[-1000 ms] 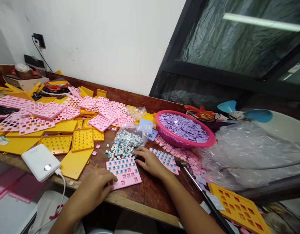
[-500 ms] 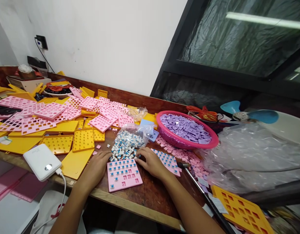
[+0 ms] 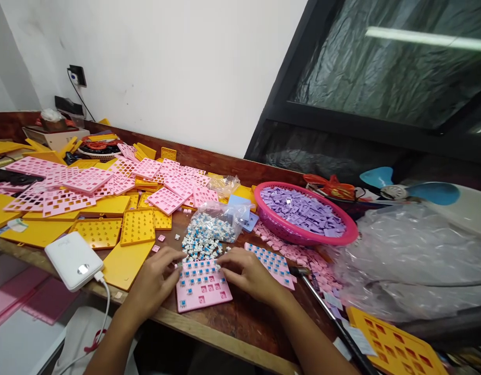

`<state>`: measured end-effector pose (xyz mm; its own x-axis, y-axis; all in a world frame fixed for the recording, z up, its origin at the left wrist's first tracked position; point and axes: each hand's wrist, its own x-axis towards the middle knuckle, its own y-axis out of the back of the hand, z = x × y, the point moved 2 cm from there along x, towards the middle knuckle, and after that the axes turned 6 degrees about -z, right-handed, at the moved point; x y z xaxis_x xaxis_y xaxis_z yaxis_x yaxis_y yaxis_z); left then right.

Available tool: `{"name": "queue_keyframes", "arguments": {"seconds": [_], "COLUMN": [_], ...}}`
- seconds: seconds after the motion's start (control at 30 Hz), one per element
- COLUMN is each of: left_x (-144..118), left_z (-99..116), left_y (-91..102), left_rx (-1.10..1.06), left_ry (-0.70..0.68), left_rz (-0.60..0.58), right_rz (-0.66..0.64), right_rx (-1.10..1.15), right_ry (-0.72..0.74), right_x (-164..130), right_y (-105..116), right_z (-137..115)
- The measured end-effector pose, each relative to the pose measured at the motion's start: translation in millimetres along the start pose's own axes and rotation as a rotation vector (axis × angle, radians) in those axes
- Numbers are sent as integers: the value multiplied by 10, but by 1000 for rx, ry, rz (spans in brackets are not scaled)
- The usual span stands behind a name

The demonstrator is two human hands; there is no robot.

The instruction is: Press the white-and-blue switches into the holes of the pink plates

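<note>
A pink plate [image 3: 209, 301] lies near the table's front edge, with blue-and-white key switches [image 3: 201, 272] in many of its square openings. Several openings in its lower part hold no switch. At the plate's upper left edge is my left hand [image 3: 159, 276], its thumb and fingers pinched on a small pale piece that looks like a key switch. My right hand [image 3: 248, 273] has its fingertips closed at the upper right corner; what lies between them is mostly hidden. Just beyond spreads a pile of loose key switches [image 3: 203, 239], spilling from a clear bag [image 3: 240, 212].
Right of my hand lies a second pink plate [image 3: 269, 264] with switches. A pink basket [image 3: 303, 238] of purple keycaps stands behind it, beside scattered pink keycaps [image 3: 322, 276] and a brush [image 3: 316, 294]. Yellow cases [image 3: 136, 227], pink plates [image 3: 87, 179] and a power bank [image 3: 74, 260] occupy the left.
Both hands have drawn back from the switch pile to the upper edge of the pink plate, their fingers now curled in. The view has shifted slightly.
</note>
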<state>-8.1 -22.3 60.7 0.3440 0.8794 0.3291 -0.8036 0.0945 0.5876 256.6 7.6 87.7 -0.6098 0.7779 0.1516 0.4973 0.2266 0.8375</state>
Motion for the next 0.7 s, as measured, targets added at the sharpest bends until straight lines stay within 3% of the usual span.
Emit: {"name": "queue_keyframes", "arguments": {"seconds": [0.1,0.2,0.33,0.7], "left_x": [-41,-54,-50,-61], "left_z": [153,238,257,255], "left_y": [-77,-149,-169,-209], "left_rx": [-52,-108,-159,-212], "left_ry": [-42,-61,-38,-15], "left_rz": [-72,-164,-214,-172], "right_rz": [-91,-182,-206,-139], "right_rx": [-244,-343,-276,-92], "right_ry": [85,121,121,77], "right_x": [-34,-51,-49,-31], "right_y": [-20,-81,-143,-219], "right_z": [-122,-214,-225,-90]}}
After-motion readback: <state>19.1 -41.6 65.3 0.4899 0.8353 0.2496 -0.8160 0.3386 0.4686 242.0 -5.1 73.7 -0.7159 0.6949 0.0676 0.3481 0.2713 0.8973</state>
